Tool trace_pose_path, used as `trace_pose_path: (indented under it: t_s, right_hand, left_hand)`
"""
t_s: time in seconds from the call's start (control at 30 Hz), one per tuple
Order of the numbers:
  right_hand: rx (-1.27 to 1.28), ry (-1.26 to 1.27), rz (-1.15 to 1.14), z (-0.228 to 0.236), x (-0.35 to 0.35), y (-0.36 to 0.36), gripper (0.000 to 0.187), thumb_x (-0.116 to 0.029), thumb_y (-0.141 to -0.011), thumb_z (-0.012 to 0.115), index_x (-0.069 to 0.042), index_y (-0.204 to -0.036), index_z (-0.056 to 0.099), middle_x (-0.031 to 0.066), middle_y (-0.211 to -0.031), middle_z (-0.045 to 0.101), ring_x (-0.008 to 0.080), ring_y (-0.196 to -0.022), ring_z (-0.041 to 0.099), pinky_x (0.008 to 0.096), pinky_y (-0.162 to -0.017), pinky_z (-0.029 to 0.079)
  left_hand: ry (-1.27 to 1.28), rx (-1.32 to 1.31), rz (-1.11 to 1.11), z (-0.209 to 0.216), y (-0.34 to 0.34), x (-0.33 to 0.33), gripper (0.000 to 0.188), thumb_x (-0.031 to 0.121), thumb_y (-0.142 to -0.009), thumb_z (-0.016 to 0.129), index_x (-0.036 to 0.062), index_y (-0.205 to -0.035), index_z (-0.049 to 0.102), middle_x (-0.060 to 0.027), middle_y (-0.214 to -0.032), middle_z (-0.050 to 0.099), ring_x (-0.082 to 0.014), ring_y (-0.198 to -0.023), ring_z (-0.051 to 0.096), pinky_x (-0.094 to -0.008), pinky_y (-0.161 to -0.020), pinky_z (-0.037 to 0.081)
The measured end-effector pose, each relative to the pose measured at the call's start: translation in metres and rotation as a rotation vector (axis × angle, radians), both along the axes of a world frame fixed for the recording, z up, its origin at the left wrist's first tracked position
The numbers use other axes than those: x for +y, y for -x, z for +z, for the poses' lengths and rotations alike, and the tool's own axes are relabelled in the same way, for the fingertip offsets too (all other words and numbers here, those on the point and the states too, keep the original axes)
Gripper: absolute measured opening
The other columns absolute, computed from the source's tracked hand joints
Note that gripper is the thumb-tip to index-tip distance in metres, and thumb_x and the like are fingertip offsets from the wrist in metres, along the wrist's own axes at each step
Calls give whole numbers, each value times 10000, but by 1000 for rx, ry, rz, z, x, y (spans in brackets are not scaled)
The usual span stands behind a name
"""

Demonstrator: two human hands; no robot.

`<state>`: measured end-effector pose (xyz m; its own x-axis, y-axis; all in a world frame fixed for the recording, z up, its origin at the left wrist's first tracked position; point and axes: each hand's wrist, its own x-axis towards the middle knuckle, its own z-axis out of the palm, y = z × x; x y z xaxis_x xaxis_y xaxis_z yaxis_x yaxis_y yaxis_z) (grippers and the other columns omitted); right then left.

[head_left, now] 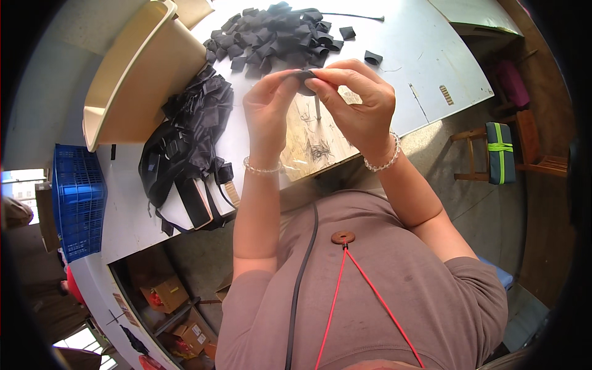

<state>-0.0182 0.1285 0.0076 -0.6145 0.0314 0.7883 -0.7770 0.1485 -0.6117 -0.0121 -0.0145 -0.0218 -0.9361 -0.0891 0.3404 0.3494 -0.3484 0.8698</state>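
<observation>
Black and matte, the small piece point(306, 87) is up over the white table point(425, 71), its rounded edge pointing back toward the person's brown shirt point(394, 283), though the grip hides too much for me to tell its long axis. Left hand point(268, 108) and right hand point(364, 102) both pinch it between thumb and forefinger, and just beyond spreads a heap of similar black pieces point(274, 38).

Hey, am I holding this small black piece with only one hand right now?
No, the left hand and the right hand both pinch the small black piece between thumb and fingers.
</observation>
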Motion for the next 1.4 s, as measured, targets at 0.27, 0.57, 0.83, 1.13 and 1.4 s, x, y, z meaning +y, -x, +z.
trace_pose_path:
  t_s: [0.27, 0.57, 0.83, 1.13, 1.4]
  right_hand:
    - [50, -80, -85, -5, 1, -1, 123, -54, -719, 747, -9, -807, 673, 61, -729, 620, 112, -544, 581, 203, -480, 466]
    - [137, -21, -56, -26, 4, 3, 158, -16, -703, 743, -26, -847, 678, 63, -741, 615, 120, -594, 573, 224, -494, 449]
    - [-7, -19, 9, -8, 6, 0, 151, -3, -706, 741, -17, -845, 684, 56, -740, 616, 102, -598, 568, 217, -505, 450]
    - [-58, -24, 27, -8, 5, -1, 160, -10, -691, 756, -14, -836, 690, 55, -742, 619, 94, -593, 565, 203, -513, 452]
    - [-65, 4, 50, -2, -1, 0, 179, -5, -682, 759, -32, -849, 701, 49, -761, 619, 87, -598, 569, 200, -520, 461]
  left_hand:
    - [-69, -81, -13, -4, -5, 6, 159, 65, -865, 616, -31, -989, 643, -68, -929, 659, -109, -845, 599, -223, -772, 469]
    - [-115, -56, -76, 0, -4, 10, 164, 56, -841, 646, -31, -980, 638, -80, -916, 656, -122, -839, 606, -222, -760, 480]
    - [-76, -6, -19, 8, -6, 11, 158, -5, -823, 643, -37, -977, 631, -91, -903, 651, -129, -818, 611, -224, -741, 493]
    - [-39, -46, -60, 11, -9, 6, 165, 15, -834, 639, -41, -989, 627, -91, -902, 652, -129, -825, 608, -227, -744, 494]
    - [-113, -23, -71, 5, -9, 4, 157, 41, -845, 635, -34, -983, 632, -94, -912, 655, -134, -838, 605, -238, -764, 486]
